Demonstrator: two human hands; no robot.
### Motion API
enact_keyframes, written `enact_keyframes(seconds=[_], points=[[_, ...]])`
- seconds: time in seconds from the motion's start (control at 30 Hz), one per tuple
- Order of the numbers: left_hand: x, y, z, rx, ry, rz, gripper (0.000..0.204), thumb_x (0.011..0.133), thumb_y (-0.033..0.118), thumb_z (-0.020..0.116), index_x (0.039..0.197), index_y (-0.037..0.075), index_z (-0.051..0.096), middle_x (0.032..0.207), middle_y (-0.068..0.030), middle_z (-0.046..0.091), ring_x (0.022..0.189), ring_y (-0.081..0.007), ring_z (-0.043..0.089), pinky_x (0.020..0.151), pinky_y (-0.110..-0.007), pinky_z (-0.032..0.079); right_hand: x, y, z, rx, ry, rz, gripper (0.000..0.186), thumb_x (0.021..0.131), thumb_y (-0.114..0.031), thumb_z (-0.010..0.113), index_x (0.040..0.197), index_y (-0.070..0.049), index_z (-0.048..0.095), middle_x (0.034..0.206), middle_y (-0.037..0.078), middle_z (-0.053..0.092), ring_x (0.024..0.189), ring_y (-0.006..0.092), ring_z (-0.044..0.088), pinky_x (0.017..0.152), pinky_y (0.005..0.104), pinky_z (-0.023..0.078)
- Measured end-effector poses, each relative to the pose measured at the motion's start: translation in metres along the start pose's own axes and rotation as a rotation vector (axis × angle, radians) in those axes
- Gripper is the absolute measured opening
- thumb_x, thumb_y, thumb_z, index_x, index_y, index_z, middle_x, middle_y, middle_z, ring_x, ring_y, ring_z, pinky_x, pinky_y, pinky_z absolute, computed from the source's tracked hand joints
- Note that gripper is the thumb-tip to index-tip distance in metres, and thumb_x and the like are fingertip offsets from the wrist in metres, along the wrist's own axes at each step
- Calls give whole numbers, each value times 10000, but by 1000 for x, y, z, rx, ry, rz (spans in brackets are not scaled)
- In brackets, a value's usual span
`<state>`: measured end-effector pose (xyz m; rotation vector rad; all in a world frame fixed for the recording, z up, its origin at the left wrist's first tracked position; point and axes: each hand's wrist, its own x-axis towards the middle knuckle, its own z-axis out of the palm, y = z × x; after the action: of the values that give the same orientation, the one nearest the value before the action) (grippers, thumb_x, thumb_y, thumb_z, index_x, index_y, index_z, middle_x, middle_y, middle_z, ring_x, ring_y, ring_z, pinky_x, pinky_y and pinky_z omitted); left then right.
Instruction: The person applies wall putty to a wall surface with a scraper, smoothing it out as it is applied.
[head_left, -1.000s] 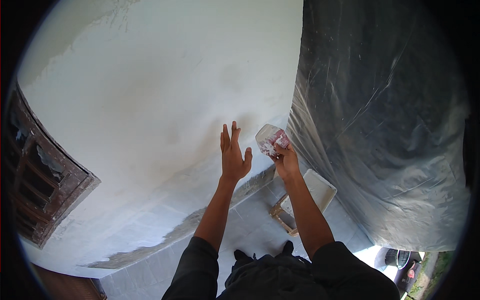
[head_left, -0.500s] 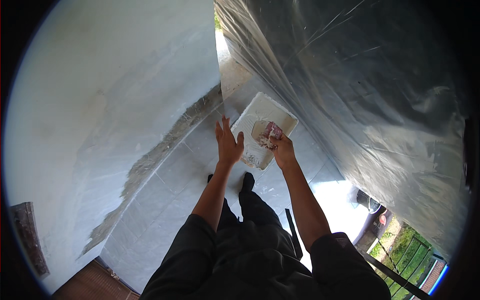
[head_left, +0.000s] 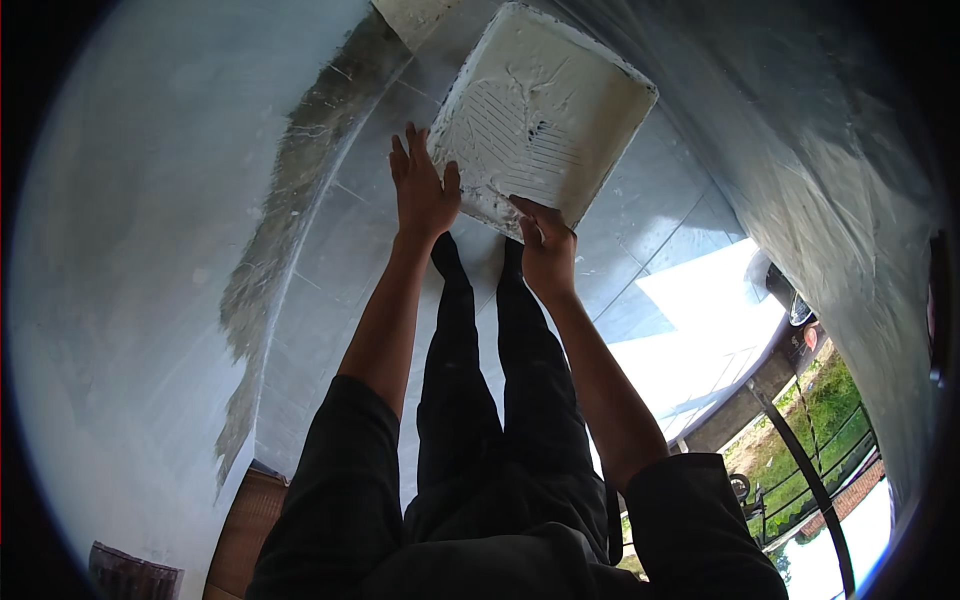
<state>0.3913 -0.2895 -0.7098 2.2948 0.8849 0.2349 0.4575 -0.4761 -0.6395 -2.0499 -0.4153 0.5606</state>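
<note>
1. The tray (head_left: 605,120), coated with whitish paint (head_left: 520,70), lies on the tiled floor (head_left: 640,225) at the far middle, between the pale wall (head_left: 140,260) on the left and the plastic sheet (head_left: 850,190) on the right.
2. The left hand (head_left: 425,200) is beside the tray's near left side, fingers spread and grasping nothing; contact with the rim cannot be told.
3. The right hand (head_left: 545,240) is at the near edge, thumb and fingers bent toward it; I cannot tell whether they grip anything.
4. The step in hand looks like working at the paint tray.
5. The next move probably calls for a steady right hand, low over the ribbed part.
</note>
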Motion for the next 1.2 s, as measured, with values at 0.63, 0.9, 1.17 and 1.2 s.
enact_keyframes(seconds=[0.63,0.9,1.17,1.2], points=[[5,2,38,417,97,-101,842,1003,386,549,1622,-29,157,1716,-222,110,1549,-505,162,1112,-630,377,35,87,-126,-827,-429,-770,349,892,-117,729,1227,-218,736,1323,-60,686,1339,121,570,1229,410,384],[6,1,41,427,148,-78,843,984,395,566,1623,-18,202,1718,-220,132,1547,-510,180,1022,-588,434,28,83,-144,-860,-437,-781,435,851,-10,690,1229,-220,737,1304,-41,699,1336,128,575,1233,410,383],[4,1,36,427,110,-84,852,981,379,575,1616,-37,189,1718,-221,114,1560,-494,144,1079,-622,397,-4,60,-149,-200,-161,-305,278,975,51,577,1234,7,669,1184,148,734,1060,245,728,930,363,587],[2,0,35,430,105,-85,852,981,379,575,1616,-37,189,1718,-221,114,1560,-494,144,1079,-622,397,-3,53,-140,-176,-90,9,251,998,-2,588,1237,19,662,1162,150,735,1031,212,710,915,345,563]])
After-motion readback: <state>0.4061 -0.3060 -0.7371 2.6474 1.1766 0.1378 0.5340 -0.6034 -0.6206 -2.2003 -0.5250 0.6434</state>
